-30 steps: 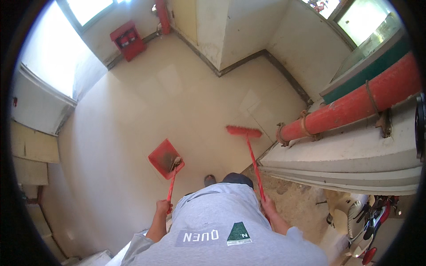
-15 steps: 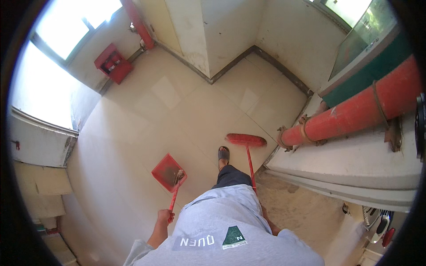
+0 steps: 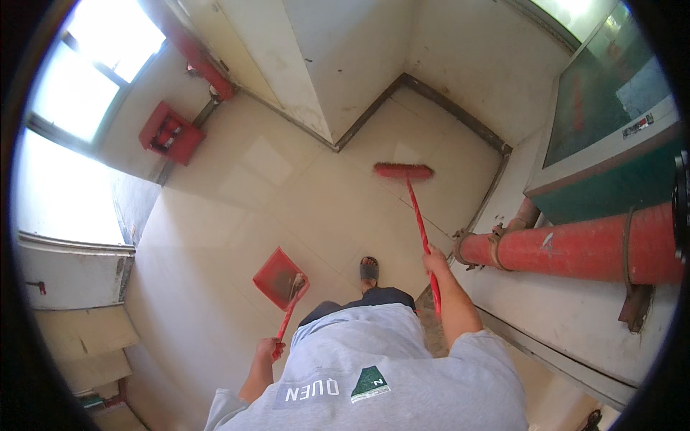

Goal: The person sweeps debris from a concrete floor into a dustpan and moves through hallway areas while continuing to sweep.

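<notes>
My left hand (image 3: 271, 348) is closed round the handle of a red dustpan (image 3: 275, 276), whose pan is at floor level ahead of me and to the left. Some greyish debris (image 3: 296, 285) sits in the pan by the handle's base. My right hand (image 3: 435, 261) grips the red handle of a broom (image 3: 404, 170). The broom's red head, with dark bristles along its far side, reaches out over the tiles toward the far right corner. Its handle end sticks out below my hand, beside my forearm.
A red box holding fire extinguishers (image 3: 171, 133) stands by the far left wall. A wall corner (image 3: 335, 146) juts into the tiled floor (image 3: 316, 208). On the right, a thick red pipe (image 3: 575, 248) runs along a ledge below a green-and-white cabinet (image 3: 611, 144). My sandalled foot (image 3: 369, 269) shows ahead.
The broom has moved forward, away from me, and my right hand has come into full view on its handle. The dustpan stays nearly in place as the view shifts slightly.
</notes>
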`<state>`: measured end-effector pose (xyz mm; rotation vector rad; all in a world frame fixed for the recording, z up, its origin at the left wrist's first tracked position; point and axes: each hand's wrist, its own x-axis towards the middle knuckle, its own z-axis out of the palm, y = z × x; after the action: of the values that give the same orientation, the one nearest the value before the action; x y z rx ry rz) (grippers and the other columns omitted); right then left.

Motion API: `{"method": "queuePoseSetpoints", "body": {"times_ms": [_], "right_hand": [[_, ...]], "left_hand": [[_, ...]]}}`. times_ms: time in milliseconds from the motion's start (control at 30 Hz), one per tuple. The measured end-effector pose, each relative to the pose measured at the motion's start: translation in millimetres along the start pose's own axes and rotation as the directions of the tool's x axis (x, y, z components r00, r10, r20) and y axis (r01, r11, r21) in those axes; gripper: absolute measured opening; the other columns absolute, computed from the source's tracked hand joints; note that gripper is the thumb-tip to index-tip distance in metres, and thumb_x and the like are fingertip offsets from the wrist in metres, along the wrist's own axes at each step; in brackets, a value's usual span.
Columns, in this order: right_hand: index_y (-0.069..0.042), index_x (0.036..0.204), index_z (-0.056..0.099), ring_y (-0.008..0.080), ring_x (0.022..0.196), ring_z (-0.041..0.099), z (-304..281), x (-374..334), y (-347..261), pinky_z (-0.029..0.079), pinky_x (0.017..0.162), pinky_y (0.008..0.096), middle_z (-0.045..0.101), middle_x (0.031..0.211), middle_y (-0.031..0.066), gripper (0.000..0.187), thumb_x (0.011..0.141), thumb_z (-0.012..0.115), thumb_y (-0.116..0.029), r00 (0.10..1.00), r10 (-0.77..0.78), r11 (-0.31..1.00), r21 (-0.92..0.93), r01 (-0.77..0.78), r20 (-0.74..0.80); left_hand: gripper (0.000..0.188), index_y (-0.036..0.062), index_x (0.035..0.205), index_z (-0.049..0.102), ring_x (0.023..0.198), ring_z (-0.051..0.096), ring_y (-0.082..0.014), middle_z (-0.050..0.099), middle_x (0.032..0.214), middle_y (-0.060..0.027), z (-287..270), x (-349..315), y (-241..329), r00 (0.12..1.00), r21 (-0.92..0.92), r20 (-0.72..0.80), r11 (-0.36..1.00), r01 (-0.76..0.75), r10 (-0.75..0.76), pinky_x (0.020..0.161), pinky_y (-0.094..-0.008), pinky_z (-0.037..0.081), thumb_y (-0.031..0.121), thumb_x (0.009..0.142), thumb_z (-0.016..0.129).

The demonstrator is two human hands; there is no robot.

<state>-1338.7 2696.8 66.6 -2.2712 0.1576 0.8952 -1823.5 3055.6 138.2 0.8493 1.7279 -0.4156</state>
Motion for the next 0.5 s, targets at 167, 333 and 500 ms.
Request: {"method": "queuePoseSetpoints", "body": {"times_ms": [167, 333, 500], "right_hand": [[-0.013, 0.124, 0.051, 0.019, 0.042, 0.053, -23.8, 4.2, -22.5, 0.042, 0.038, 0.0341, 0.054, 0.057, 0.0085, 0.036, 0.088, 0.048, -0.013, 0.999, -0.041, 0.999, 0.036, 0.04, 0.036], [-0.011, 0.116, 0.059, 0.0306, 0.079, 0.065, 6.6, -103.5, 67.8, 0.05, 0.071, 0.0414, 0.065, 0.089, 0.0162, 0.029, 0.091, 0.051, -0.022, 0.979, -0.087, 0.993, -0.098, 0.07, -0.186], [-0.013, 0.122, 0.058, 0.0382, 0.091, 0.063, 60.1, -225.9, 145.5, 0.049, 0.076, 0.0447, 0.065, 0.096, 0.0228, 0.035, 0.091, 0.054, -0.027, 0.974, -0.052, 0.964, -0.266, -0.009, -0.222]], "left_hand": [[0.015, -0.0005, 0.093, 0.06, 0.046, 0.051, -0.016, 0.061, 0.067, -0.0096, 6.5, 1.1, 57.9, 0.999, -0.004, 0.041, 1.0, -0.01, 0.01, 0.039, -0.0296, 0.039, 0.013, 0.089, 0.053], [0.014, 0.0017, 0.094, 0.06, 0.045, 0.05, -0.0152, 0.06, 0.066, -0.0081, 15.2, 20.8, 109.3, 0.994, 0.043, 0.077, 0.996, -0.075, 0.072, 0.038, -0.0289, 0.039, 0.014, 0.09, 0.053], [0.014, 0.0009, 0.093, 0.059, 0.042, 0.048, -0.0148, 0.059, 0.064, -0.0073, 11.0, 55.8, 160.7, 0.993, 0.133, 0.079, 0.986, -0.098, 0.088, 0.037, -0.0294, 0.038, 0.012, 0.091, 0.052]]}}
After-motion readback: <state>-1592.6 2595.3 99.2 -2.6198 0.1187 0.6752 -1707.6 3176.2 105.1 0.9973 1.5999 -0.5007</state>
